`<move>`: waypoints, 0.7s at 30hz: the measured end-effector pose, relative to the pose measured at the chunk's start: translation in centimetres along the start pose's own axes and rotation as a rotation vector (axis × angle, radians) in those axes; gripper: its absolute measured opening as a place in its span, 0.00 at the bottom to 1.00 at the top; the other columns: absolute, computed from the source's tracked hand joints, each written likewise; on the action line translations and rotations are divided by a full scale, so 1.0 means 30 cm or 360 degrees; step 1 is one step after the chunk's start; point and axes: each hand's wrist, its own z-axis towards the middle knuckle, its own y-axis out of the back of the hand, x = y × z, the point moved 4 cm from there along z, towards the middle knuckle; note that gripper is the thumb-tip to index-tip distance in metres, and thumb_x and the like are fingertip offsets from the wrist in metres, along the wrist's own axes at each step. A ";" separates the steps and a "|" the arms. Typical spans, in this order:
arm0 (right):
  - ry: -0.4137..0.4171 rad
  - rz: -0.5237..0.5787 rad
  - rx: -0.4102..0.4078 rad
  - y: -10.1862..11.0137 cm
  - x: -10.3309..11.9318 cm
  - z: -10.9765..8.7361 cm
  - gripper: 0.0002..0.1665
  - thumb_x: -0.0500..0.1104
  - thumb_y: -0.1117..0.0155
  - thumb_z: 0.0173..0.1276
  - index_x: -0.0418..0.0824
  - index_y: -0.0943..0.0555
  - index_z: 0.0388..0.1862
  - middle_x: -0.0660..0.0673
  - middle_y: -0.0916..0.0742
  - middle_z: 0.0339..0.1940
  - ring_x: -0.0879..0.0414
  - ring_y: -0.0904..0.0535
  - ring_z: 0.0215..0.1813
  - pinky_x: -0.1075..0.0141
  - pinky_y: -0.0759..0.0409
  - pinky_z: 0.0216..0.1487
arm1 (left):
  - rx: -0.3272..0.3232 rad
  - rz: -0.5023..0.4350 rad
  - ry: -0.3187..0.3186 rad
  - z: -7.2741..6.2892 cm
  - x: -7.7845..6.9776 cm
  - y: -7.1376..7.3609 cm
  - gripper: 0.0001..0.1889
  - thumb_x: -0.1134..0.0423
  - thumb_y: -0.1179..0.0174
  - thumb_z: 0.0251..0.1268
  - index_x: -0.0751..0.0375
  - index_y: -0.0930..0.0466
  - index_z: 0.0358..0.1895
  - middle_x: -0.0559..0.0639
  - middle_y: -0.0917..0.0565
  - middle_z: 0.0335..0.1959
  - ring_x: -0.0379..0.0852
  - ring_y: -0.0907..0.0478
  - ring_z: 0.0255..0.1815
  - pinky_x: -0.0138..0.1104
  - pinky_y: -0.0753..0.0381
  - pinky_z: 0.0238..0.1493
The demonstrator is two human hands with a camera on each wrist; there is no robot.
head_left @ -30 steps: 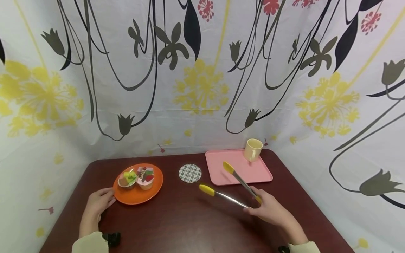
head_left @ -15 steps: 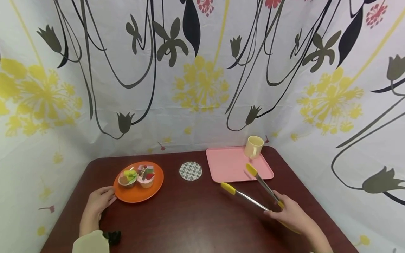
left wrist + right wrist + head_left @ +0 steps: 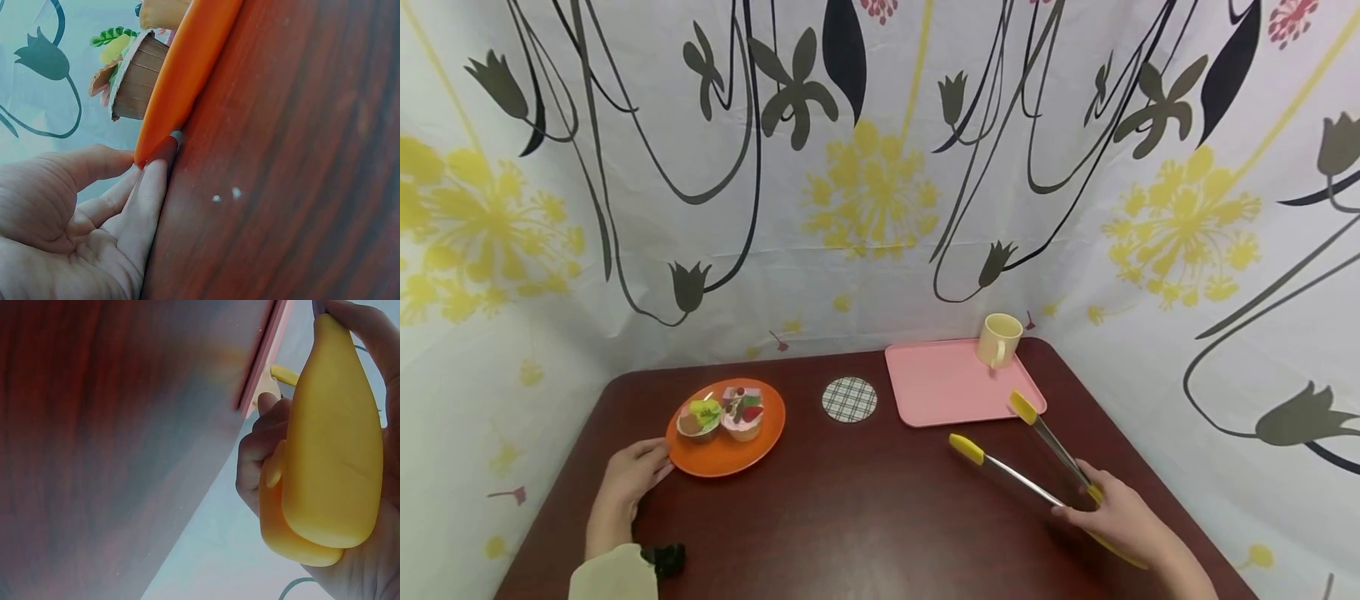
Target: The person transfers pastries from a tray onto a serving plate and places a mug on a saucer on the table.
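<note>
My left hand [image 3: 632, 477] pinches the near-left rim of an orange plate [image 3: 718, 462]; in the left wrist view the thumb touches the edge and fingers reach under it. Two cupcakes stand on that plate: one with yellow and green topping [image 3: 700, 419], the other a pink-frosted one [image 3: 742, 414]. On the right, my right hand [image 3: 1120, 517] grips a pair of tongs with yellow tips and handles [image 3: 334, 431]. The tongs' arms are spread with nothing between the tips, one tip overlapping the tray's near right corner in the head view.
A pink tray [image 3: 936, 383] lies at the back right, with a cream mug [image 3: 999, 340] standing on its far right corner. Between plate and tray sits a round checked coaster [image 3: 849, 400]. A flower-printed curtain [image 3: 865, 208] encloses the back and sides of the dark wooden table [image 3: 850, 517].
My right hand has moved to the right and slightly towards me with the tongs, which stay spread. The left hand keeps its place at the plate. The head view has tilted slightly down.
</note>
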 end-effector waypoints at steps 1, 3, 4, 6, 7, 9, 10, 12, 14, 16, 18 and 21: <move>-0.0006 0.0005 0.0011 -0.002 -0.002 -0.001 0.65 0.65 0.22 0.67 0.25 0.40 0.83 0.36 0.13 0.56 0.44 0.18 0.56 0.52 0.16 0.50 | 0.0000 -0.0001 0.0001 0.000 0.003 0.000 0.36 0.49 0.54 0.89 0.76 0.44 0.83 0.77 0.38 0.82 0.15 0.24 0.41 0.24 0.11 0.53; -0.0021 0.0011 0.0034 -0.010 -0.008 -0.004 0.65 0.64 0.22 0.67 0.23 0.42 0.83 0.34 0.13 0.57 0.41 0.16 0.59 0.50 0.15 0.51 | 0.0006 0.0002 0.0001 0.000 0.007 0.000 0.36 0.50 0.54 0.90 0.76 0.44 0.83 0.77 0.38 0.82 0.15 0.24 0.42 0.24 0.11 0.53; -0.0029 0.0014 0.0043 -0.015 -0.013 -0.006 0.66 0.64 0.22 0.67 0.23 0.42 0.83 0.33 0.13 0.58 0.40 0.16 0.60 0.49 0.14 0.52 | 0.0009 0.0002 0.0000 -0.001 0.008 -0.001 0.36 0.50 0.54 0.90 0.76 0.44 0.83 0.77 0.39 0.82 0.16 0.24 0.43 0.24 0.11 0.54; -0.0033 0.0007 0.0052 -0.024 -0.020 -0.010 0.66 0.64 0.22 0.67 0.22 0.42 0.83 0.31 0.13 0.60 0.38 0.16 0.62 0.48 0.13 0.53 | 0.0017 0.0015 -0.0002 -0.003 0.008 -0.003 0.35 0.51 0.55 0.90 0.76 0.44 0.83 0.77 0.39 0.82 0.18 0.23 0.46 0.24 0.11 0.54; -0.0030 0.0003 0.0051 -0.028 -0.022 -0.012 0.67 0.64 0.22 0.67 0.21 0.42 0.83 0.30 0.14 0.60 0.37 0.16 0.63 0.47 0.13 0.54 | 0.0020 0.0027 -0.0006 -0.003 0.007 -0.004 0.35 0.51 0.55 0.90 0.76 0.44 0.83 0.77 0.39 0.82 0.20 0.22 0.48 0.24 0.11 0.54; -0.0019 -0.0005 0.0041 -0.031 -0.025 -0.013 0.66 0.64 0.21 0.66 0.21 0.42 0.83 0.29 0.14 0.61 0.36 0.16 0.63 0.46 0.13 0.54 | 0.0020 0.0038 -0.0016 -0.003 0.002 -0.005 0.35 0.51 0.55 0.90 0.76 0.44 0.83 0.77 0.38 0.82 0.25 0.20 0.52 0.25 0.11 0.55; -0.0008 -0.0013 0.0034 -0.031 -0.024 -0.013 0.66 0.63 0.21 0.66 0.21 0.42 0.82 0.30 0.14 0.60 0.37 0.16 0.63 0.46 0.13 0.54 | 0.0017 0.0043 -0.0021 -0.003 -0.001 -0.006 0.35 0.51 0.55 0.90 0.76 0.44 0.83 0.77 0.38 0.82 0.27 0.20 0.54 0.25 0.11 0.55; 0.0018 -0.0020 0.0024 -0.029 -0.020 -0.010 0.66 0.62 0.20 0.66 0.21 0.42 0.82 0.31 0.14 0.59 0.38 0.15 0.61 0.46 0.13 0.53 | 0.0003 0.0050 -0.0023 -0.001 -0.004 -0.006 0.35 0.50 0.55 0.90 0.76 0.43 0.83 0.77 0.38 0.81 0.31 0.19 0.57 0.26 0.11 0.55; 0.0036 -0.0023 0.0018 -0.027 -0.017 -0.004 0.66 0.61 0.19 0.65 0.22 0.41 0.82 0.32 0.13 0.57 0.39 0.15 0.60 0.47 0.13 0.53 | -0.0013 0.0054 -0.0019 0.000 -0.006 -0.005 0.35 0.51 0.55 0.89 0.76 0.43 0.83 0.77 0.37 0.81 0.33 0.19 0.57 0.25 0.11 0.54; 0.0042 -0.0033 0.0023 -0.025 -0.014 0.001 0.66 0.61 0.19 0.65 0.22 0.41 0.82 0.32 0.13 0.57 0.39 0.16 0.60 0.46 0.13 0.54 | -0.0028 0.0049 -0.0015 -0.001 -0.007 -0.003 0.35 0.51 0.54 0.89 0.76 0.42 0.83 0.77 0.36 0.81 0.31 0.19 0.56 0.25 0.11 0.53; 0.0045 -0.0046 0.0036 -0.027 -0.014 0.004 0.66 0.61 0.19 0.64 0.21 0.41 0.82 0.30 0.14 0.59 0.38 0.16 0.61 0.44 0.13 0.54 | -0.0037 0.0048 -0.0014 -0.002 -0.007 0.000 0.35 0.51 0.54 0.89 0.77 0.42 0.82 0.78 0.36 0.81 0.29 0.19 0.54 0.25 0.10 0.53; 0.0014 -0.0082 0.0068 -0.033 -0.017 0.009 0.67 0.63 0.19 0.64 0.21 0.41 0.81 0.27 0.15 0.61 0.34 0.17 0.63 0.40 0.13 0.56 | -0.0035 0.0036 -0.0016 -0.005 -0.007 0.005 0.35 0.51 0.54 0.89 0.77 0.43 0.83 0.78 0.37 0.81 0.27 0.19 0.53 0.25 0.10 0.53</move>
